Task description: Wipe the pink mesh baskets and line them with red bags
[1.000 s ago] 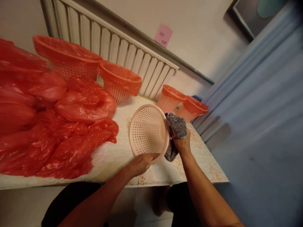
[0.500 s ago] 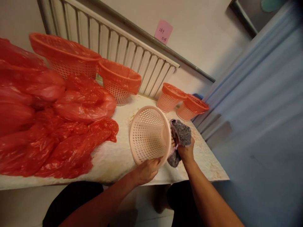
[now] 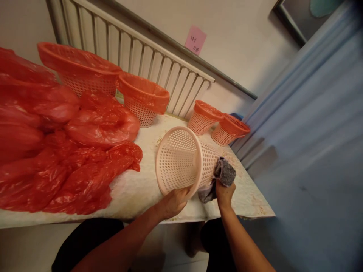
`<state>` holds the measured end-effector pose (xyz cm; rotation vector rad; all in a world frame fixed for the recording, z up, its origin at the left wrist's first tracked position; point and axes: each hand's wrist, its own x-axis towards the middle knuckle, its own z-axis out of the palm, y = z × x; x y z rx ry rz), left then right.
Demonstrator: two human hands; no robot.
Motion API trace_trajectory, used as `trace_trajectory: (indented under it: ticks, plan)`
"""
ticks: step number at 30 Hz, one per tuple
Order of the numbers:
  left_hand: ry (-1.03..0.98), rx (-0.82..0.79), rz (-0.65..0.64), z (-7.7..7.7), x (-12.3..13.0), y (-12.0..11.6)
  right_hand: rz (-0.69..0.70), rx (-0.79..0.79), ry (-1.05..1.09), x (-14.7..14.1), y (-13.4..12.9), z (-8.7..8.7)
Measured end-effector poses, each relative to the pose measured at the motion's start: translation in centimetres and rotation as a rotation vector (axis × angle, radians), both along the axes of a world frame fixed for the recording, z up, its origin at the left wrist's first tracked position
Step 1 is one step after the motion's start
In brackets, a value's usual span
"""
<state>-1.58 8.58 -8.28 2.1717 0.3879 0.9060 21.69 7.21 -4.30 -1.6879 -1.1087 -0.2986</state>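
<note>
A pale pink perforated plastic wastebasket (image 3: 208,156) lies on its side on the table, its round mouth turned left and toward me. My left hand (image 3: 174,202) grips the near part of its rim, thumb inside and fingers partly hidden. In my right hand (image 3: 225,193) a grey cloth (image 3: 225,173) is bunched up and pressed against the outer wall, close to the basket's base. Part of the cloth hangs beneath the basket's near side.
Red plastic bags (image 3: 70,162) cover the left of the table (image 3: 133,192). Several red-lined baskets, including a large one (image 3: 87,81), stand along the radiator (image 3: 136,49). Two smaller lined baskets (image 3: 200,122) stand behind the wastebasket. A blue curtain (image 3: 306,143) hangs at the right.
My right hand and the cloth have moved right and down along the wastebasket's wall, from near the rim toward the base, uncovering more of the side. My left hand stays on the rim.
</note>
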Motion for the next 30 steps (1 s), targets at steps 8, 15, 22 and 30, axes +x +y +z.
trace_trajectory:
  ticks: [8, 15, 22, 30]
  plan:
    - [0.007, 0.061, -0.055, -0.7, 0.2, 0.2, 0.346, 0.114, 0.038, -7.4, -2.2, 2.7]
    - [0.071, 0.085, 0.003, -1.5, 0.3, 0.6, 0.44, 0.035, -0.125, -5.8, 3.9, 8.3]
    - [0.015, 0.101, -0.01, -1.1, 0.2, 0.6, 0.374, -0.065, -0.23, -4.4, 7.4, 8.8]
    - [-0.036, -0.054, 0.095, 0.4, 0.2, -1.2, 0.354, -0.011, -0.249, -5.9, 4.9, 7.3]
